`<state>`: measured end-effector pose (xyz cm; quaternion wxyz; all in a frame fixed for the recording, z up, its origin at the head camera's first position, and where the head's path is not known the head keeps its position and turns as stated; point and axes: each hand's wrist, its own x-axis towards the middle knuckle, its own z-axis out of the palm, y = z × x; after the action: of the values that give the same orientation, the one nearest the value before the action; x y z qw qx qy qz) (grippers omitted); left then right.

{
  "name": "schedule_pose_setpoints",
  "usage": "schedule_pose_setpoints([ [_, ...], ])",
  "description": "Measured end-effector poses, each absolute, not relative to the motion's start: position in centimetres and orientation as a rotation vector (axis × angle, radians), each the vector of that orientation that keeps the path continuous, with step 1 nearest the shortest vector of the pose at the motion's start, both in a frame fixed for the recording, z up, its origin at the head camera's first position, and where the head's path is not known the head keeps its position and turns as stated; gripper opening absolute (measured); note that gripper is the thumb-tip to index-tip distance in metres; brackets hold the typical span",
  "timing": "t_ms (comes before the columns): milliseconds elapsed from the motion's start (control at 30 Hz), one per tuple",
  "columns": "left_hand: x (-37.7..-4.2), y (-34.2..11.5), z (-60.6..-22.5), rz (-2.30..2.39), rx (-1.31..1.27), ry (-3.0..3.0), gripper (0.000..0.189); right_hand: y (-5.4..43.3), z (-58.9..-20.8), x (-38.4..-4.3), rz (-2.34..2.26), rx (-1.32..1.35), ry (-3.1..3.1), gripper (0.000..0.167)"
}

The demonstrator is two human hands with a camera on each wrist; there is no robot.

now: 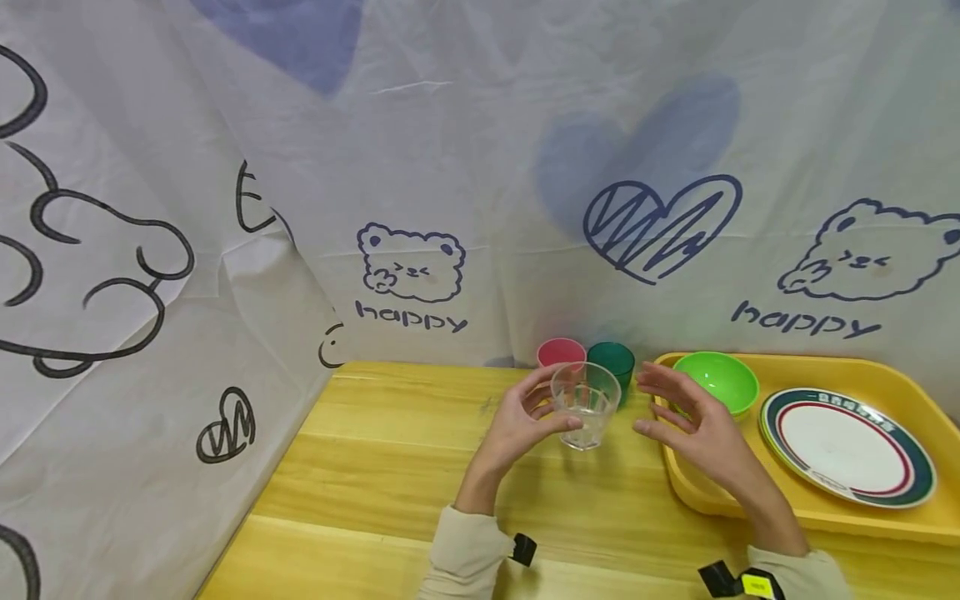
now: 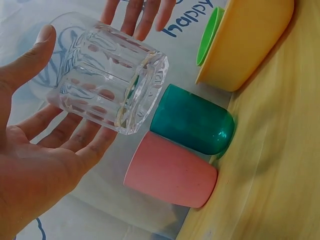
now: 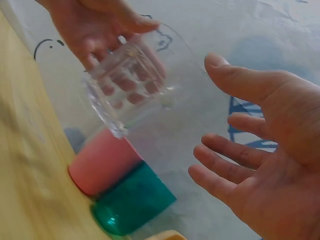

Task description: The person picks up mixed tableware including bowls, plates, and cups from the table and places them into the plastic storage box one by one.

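My left hand [image 1: 525, 417] holds a clear faceted drinking glass [image 1: 588, 408], thumb on the near side and fingers around the far side. In the left wrist view the glass [image 2: 107, 75] is off the table, its thick base toward the wooden surface. My right hand [image 1: 701, 429] is to the right of the glass, its fingers spread and apart from it; the right wrist view shows nothing in that hand [image 3: 270, 150]. Behind the glass a pink cup [image 1: 561, 351] and a dark green cup [image 1: 617, 367] stand side by side on the table.
A yellow tray [image 1: 705, 497] stands on the right of the wooden table [image 1: 360, 467]. It bears a bright green bowl [image 1: 718, 379] and a white plate [image 1: 843, 446] with a dark green rim, stacked on another plate. A printed cloth [image 1: 480, 167] hangs behind the table.
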<state>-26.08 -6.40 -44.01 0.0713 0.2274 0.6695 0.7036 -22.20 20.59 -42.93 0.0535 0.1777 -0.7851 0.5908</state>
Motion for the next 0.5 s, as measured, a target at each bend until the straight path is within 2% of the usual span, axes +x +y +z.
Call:
schedule_pose_setpoints([
  [500, -25.8, -6.6, -43.7, 2.088, 0.723, 1.926, 0.065, 18.0, -43.7, -22.2, 1.924, 0.591, -2.423, 0.080],
])
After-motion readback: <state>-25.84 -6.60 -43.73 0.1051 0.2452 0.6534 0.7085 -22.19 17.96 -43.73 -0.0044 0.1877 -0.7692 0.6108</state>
